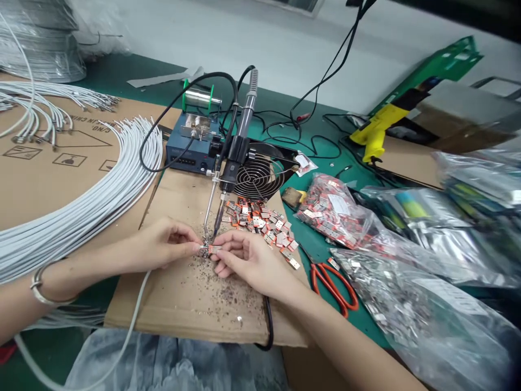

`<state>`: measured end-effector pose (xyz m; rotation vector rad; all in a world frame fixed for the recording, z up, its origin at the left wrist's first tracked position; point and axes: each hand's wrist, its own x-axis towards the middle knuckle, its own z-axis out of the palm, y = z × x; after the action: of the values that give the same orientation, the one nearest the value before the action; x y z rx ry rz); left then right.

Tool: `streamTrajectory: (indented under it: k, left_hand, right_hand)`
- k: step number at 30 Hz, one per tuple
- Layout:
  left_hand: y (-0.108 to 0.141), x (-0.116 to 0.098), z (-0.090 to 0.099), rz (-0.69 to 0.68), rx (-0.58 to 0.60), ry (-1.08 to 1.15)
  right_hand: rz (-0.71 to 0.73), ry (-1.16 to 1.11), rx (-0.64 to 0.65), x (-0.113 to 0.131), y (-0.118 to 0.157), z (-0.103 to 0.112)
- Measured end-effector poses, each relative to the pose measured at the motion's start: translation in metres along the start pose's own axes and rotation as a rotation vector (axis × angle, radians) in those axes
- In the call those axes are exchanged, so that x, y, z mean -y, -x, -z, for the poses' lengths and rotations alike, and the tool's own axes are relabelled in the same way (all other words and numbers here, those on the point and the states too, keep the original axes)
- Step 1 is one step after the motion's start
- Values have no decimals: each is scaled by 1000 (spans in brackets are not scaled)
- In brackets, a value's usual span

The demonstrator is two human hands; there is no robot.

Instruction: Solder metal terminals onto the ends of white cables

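Observation:
My left hand [169, 247] pinches the end of a white cable [140, 296], whose length trails down past my lap. In my right hand [244, 258] is a small USB connector [214, 249] with an orange part, held between thumb and fingers. Cable end and connector meet under the tip of a soldering iron [218, 217] fixed in a stand. Beside the iron a thin metal solder feed tube [210, 209] points at the same spot. Whether the tip touches the joint I cannot tell. Solder crumbs [228, 296] litter the cardboard [175, 304] below.
Loose USB connectors [277, 228] are heaped right of the iron, before a round fan [260, 176]. A blue solder feeder [187, 149] carries a solder spool [198, 98]. Orange-handled scissors [334, 285] and bagged connectors [334, 209] lie right; bundled white cables [101, 201] lie left.

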<state>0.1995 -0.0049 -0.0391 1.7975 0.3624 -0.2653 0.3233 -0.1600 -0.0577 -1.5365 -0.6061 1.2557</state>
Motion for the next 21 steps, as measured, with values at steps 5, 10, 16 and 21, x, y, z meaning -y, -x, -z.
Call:
streamTrajectory:
  k: [5,10,16,21]
  left_hand:
    - [-1,3,-3,11,-27,59]
    - [-2,-4,-8,58,-31,126]
    - [-2,-3,-9,59,-40,138]
    - [0,0,-10,28,-74,112]
  right_hand:
    - [13,-203,31,-3,-5,3]
    - [16,-238,10,-3,-3,6]
    - [34,-269,22,-5,-3,6]
    - [46,-259,9,-5,-3,5]
